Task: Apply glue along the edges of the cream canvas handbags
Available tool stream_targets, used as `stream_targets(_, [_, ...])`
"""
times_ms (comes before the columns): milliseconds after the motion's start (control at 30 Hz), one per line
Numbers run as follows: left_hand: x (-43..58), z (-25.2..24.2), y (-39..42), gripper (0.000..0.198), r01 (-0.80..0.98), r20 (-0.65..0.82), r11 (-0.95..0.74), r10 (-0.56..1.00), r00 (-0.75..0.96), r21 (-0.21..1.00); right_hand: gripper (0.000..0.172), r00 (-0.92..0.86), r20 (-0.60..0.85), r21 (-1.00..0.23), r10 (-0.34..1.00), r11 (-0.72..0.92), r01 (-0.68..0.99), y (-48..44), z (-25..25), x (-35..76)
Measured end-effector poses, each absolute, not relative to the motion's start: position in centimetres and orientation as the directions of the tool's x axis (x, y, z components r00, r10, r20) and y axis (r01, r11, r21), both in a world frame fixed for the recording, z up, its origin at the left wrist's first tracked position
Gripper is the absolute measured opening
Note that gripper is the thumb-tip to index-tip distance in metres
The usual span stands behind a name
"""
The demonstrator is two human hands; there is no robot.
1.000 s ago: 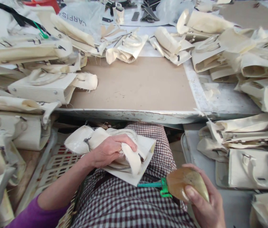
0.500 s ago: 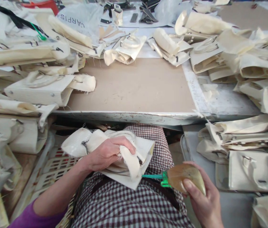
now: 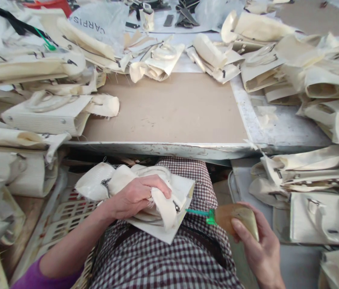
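A cream handbag (image 3: 172,228), partly sewn with frayed edges and a zip, lies over the checked apron on my lap. My left hand (image 3: 141,194) is closed on it, fingers gripping a folded flap of its fabric. In my right hand (image 3: 258,241) is a squeeze bottle (image 3: 237,218) of brownish liquid with a green cap and a thin green nozzle. The nozzle tip points left, close beside the bag's right edge; whether it touches cannot be made out. The fingers under the bottle are partly hidden.
A worktable with a brown board (image 3: 169,110) stands ahead, its front edge just beyond my lap. Piles of cream bags (image 3: 49,110) crowd the left, and more bags (image 3: 325,216) lie at the right. A plastic crate (image 3: 70,216) sits below left.
My right hand has drawn the bottle slightly right and its nozzle tip up, out from the bag's lower right edge. The left hand keeps its hold, almost still.
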State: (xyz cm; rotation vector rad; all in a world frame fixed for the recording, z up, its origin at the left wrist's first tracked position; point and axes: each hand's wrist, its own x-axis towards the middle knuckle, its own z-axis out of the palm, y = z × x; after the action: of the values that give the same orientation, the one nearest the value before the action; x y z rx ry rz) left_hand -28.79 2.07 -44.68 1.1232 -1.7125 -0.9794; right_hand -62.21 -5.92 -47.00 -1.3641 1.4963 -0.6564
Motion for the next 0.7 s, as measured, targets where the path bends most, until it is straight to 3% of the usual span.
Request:
stream_targets(500, [-28.9,-44.7,1.8,0.031,-0.248,0.202,0.256,-0.953,-0.225,0.934,0.061,0.039,-0.263,-0.891,-0.964,0.227,-0.394,-7.7,-49.6,-61.7])
stream_targets(700, [-28.9,-44.7,2.0,0.027,-0.259,0.176,0.237,-0.955,-0.239,0.936,0.062,0.115,-0.371,-0.873,-0.921,0.304,-0.381,-8.5,-48.9,-61.5])
